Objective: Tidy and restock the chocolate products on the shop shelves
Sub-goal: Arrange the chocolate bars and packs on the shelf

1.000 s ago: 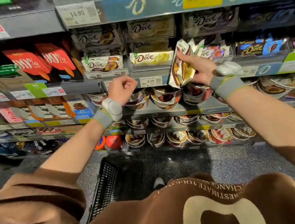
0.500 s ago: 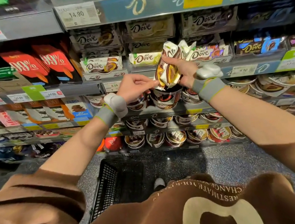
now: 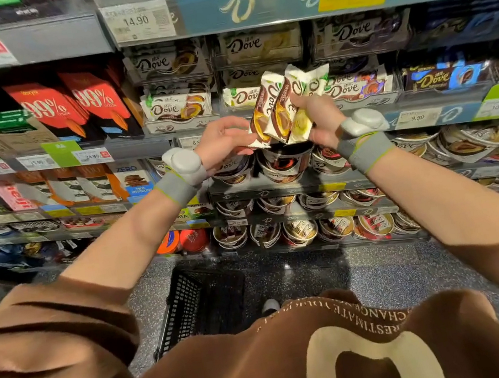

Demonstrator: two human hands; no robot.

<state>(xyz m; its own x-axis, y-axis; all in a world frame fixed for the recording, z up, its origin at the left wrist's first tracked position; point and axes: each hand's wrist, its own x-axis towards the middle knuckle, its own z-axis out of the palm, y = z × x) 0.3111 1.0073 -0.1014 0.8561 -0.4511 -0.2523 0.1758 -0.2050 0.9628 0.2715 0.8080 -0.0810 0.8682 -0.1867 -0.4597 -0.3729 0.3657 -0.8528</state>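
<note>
Both hands now on Dove bars | L hand joined R hand

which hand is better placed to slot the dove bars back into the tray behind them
Right, probably. The right hand grips the bunch of Dove bars directly before the Dove tray; the left hand only pinches their lower edge.
</note>
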